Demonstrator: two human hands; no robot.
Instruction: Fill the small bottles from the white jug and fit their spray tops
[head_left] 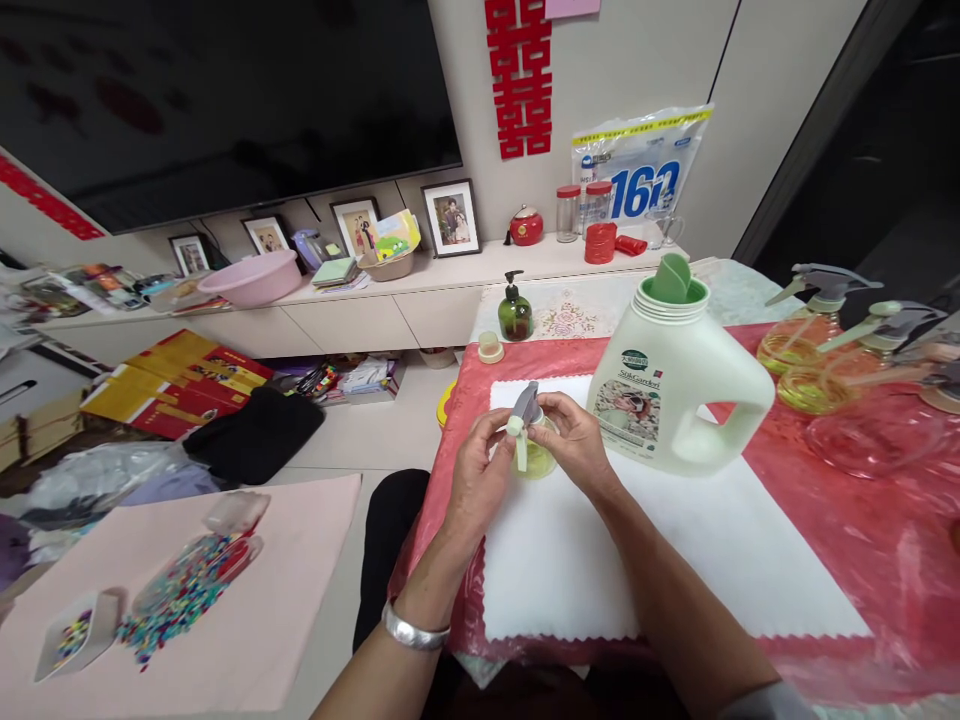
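Note:
A small round yellow-green spray bottle (537, 458) rests on a white mat (600, 560), between both hands. My left hand (480, 475) is closed on its grey-and-cream trigger spray head (523, 412). My right hand (574, 440) wraps round the bottle's right side and neck. A large pale-green detergent jug (671, 385) with an open green spout stands just right of my hands, on the same mat.
Other spray bottles (814, 320) stand at the table's right on the red cloth (862, 540). A dark green pump bottle (515, 312) and a loose cream cap (490, 347) sit at the far edge. Coloured beads in containers (191, 585) lie on a pink mat at left.

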